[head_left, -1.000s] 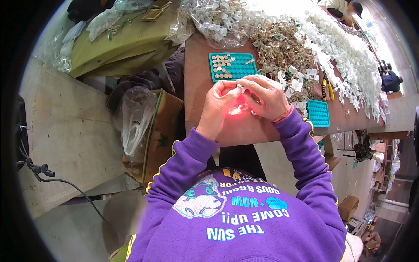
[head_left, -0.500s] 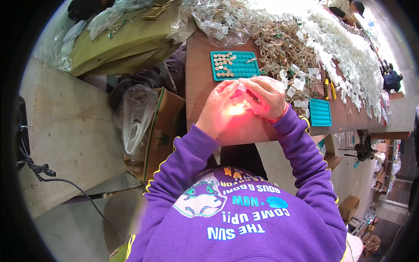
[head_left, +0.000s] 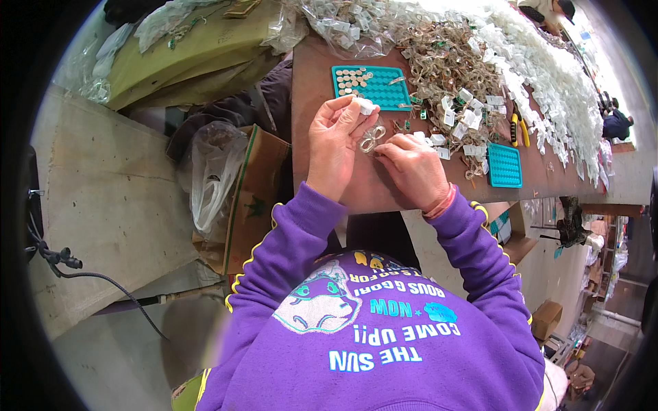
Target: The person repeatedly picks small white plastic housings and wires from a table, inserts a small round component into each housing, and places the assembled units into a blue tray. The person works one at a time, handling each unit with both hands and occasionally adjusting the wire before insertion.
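The thumb and fingers of my left hand (head_left: 334, 140) pinch the small white box (head_left: 365, 106) of a light string. Its thin, clear-brown wire coil (head_left: 372, 139) hangs in loops between my hands. My right hand (head_left: 413, 164) has its fingertips closed at the lower end of that coil, and seems to pinch it. Beyond my left hand lies a teal ribbed tray (head_left: 387, 92) with several round silver button cells (head_left: 351, 77) on its left side and a pair of tweezers (head_left: 397, 80) at the right.
A tangled heap of wire coils with white boxes (head_left: 452, 75) spreads at the back right. Behind it lies a long white pile (head_left: 541, 89). Yellow-black pliers (head_left: 519, 129) and a second teal tray (head_left: 504, 165) sit at the right. A cardboard box with a plastic bag (head_left: 255, 202) stands left of the table.
The bright reddish glow between my hands is gone. My hands have moved apart; the left has raised the white box and the coil now shows between them.
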The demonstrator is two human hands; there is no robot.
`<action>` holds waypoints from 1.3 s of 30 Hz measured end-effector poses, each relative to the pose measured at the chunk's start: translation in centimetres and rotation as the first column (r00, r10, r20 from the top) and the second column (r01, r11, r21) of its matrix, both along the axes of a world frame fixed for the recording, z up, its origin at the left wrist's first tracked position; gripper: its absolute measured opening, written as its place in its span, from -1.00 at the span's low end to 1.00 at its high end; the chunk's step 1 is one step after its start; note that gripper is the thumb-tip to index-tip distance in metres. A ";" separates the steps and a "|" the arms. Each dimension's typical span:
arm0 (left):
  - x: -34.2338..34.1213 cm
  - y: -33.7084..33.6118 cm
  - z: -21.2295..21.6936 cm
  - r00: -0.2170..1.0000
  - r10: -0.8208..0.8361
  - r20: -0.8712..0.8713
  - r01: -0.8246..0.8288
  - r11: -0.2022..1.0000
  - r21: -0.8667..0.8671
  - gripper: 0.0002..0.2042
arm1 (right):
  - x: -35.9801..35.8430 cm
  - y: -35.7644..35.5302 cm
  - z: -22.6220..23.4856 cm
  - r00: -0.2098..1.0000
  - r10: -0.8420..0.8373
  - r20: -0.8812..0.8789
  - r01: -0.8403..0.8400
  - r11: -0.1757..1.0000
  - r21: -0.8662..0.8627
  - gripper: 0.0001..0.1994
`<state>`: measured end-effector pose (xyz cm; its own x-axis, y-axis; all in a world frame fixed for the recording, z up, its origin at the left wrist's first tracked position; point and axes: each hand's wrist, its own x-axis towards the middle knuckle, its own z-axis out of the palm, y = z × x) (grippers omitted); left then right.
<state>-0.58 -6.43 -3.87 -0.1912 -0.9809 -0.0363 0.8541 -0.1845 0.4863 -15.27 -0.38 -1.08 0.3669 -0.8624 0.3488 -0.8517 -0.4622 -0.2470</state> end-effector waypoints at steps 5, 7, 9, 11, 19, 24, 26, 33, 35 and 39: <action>0.2 -0.1 -0.3 0.998 0.035 -0.053 -0.033 0.999 0.036 -0.83 | 1.5 -0.4 -0.3 0.966 -0.017 -0.259 0.003 0.999 -0.054 -0.92; 0.3 -0.1 -0.4 0.997 0.046 -0.057 -0.043 0.998 0.037 -0.83 | 2.2 -0.4 -0.3 0.930 -0.007 -0.366 -0.030 0.995 -0.095 -0.89; 0.3 0.0 -0.4 0.996 0.014 -0.086 -0.009 0.998 0.062 -0.83 | 2.8 -0.4 -0.3 0.913 -0.008 -0.409 -0.013 0.999 -0.049 -0.86; 0.3 0.1 -0.4 0.994 0.009 -0.110 -0.002 0.998 0.065 -0.83 | 3.4 -0.4 -0.4 0.908 -0.031 -0.419 -0.003 0.997 -0.079 -0.82; 0.5 -0.2 -0.5 0.998 0.028 -0.051 -0.028 1.000 -0.003 -0.84 | 3.4 -0.2 -0.2 0.894 -0.018 -0.448 0.012 1.000 -0.017 -0.84; 0.7 -0.1 -0.5 0.991 -0.009 -0.135 0.024 0.994 0.105 -0.84 | 3.7 -0.1 -0.2 0.869 -0.041 -0.493 -0.021 0.992 -0.121 -0.91; 0.8 -0.2 -0.6 0.987 -0.003 -0.158 0.021 0.994 0.111 -0.83 | 3.6 -0.3 -0.1 0.867 -0.020 -0.498 -0.044 0.992 -0.117 -0.92; 1.0 -0.7 -1.4 0.970 0.005 -0.243 0.020 0.995 0.099 -0.82 | 2.2 -0.5 -0.2 0.968 -0.023 -0.250 -0.002 0.995 -0.102 -0.88; 1.0 -0.7 -1.4 0.969 0.006 -0.246 0.022 0.994 0.108 -0.82 | 1.9 -1.0 -0.7 0.994 -0.045 -0.104 0.034 0.994 -0.105 -0.89; 1.0 -0.5 -1.1 0.973 -0.017 -0.231 0.042 0.994 0.101 -0.83 | 0.8 -1.7 -0.9 0.918 -0.153 0.366 0.128 0.988 0.092 -0.82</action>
<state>0.38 -6.95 -5.00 -0.2353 -0.9678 -0.0898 0.9340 -0.2507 0.2544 -14.44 -2.03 -1.95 0.0950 -0.9207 0.3784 -0.7481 -0.3168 -0.5830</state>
